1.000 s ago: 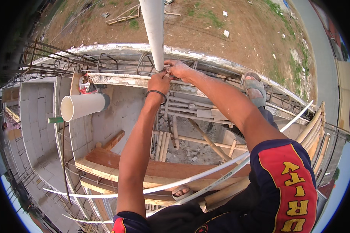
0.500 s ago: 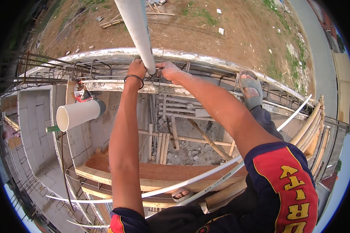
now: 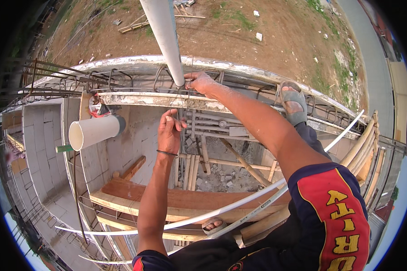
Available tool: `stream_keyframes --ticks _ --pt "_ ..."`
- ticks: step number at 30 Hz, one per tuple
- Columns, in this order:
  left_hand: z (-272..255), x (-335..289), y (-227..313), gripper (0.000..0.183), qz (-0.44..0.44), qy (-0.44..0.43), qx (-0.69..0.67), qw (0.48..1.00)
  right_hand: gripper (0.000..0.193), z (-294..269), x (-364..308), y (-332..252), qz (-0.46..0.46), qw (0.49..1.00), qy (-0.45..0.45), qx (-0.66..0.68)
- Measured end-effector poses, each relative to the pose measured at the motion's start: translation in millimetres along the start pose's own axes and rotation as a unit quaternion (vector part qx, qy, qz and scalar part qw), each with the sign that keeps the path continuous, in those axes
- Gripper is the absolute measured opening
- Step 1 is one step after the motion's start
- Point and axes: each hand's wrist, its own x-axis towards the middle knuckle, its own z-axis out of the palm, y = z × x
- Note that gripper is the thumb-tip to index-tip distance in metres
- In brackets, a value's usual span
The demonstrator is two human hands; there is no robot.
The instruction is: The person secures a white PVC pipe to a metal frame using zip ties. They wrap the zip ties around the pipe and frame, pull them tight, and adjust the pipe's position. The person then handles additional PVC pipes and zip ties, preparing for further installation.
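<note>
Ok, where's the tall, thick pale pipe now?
The pipe slants down from the head view's top edge, left of centre, its lower end beside the right hand, above the left hand.

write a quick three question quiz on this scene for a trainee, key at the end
1. Which hand is at the lower end of the upright pale pipe: a) only the left, b) only the right, c) both?
2. True or false: the left hand has a dark band at its wrist.
3. How many of the person's feet show?

Key:
1. b, the right hand
2. True
3. Two
</note>
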Motion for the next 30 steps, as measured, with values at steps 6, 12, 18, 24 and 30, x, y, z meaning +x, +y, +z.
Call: stream_keyframes --ticks 6,12,18,24,30 --pt "17 15 55 0.019 0.133 -0.053 0.636 0.758 0.035 4 14 16 -0.042 0.999 0.002 0.008" --pt "53 38 78 0.024 0.018 0.051 0.812 0.581 0.026 5 30 29 -0.017 0.998 0.054 -0.026" --pt "38 44 78 0.022 0.086 0.166 0.742 0.644 0.015 2 12 7 0.074 0.987 0.046 -0.136" --pt "29 30 52 0.021 0.139 0.123 0.746 0.640 0.011 3 11 7 0.089 0.994 0.002 -0.061" --pt "65 34 54 0.022 0.048 0.096 0.787 0.608 0.014 4 14 4 0.113 0.992 0.031 -0.039"
